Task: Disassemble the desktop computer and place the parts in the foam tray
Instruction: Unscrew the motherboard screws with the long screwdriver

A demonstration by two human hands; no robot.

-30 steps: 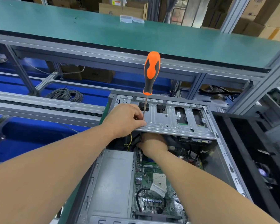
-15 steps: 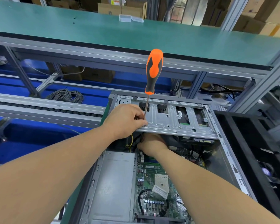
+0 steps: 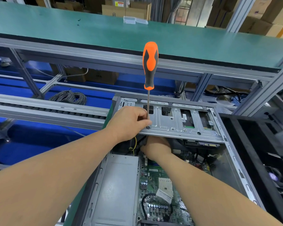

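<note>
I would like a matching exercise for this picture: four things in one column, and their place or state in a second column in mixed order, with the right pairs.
Things:
1. screwdriver
2. left hand
3. right hand
4. coil of wire

Places or states:
A. reaching under the metal drive bracket
B. standing upright, tip on the bracket
C. pinching the tool's shaft
D. lying behind the roller rail

Pairs: 1-B, 2-C, 3-A, 4-D

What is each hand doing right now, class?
Left hand: pinching the screwdriver shaft, tip on the drive bracket.
Right hand: fingers hidden under that bracket; grip cannot be told.
</note>
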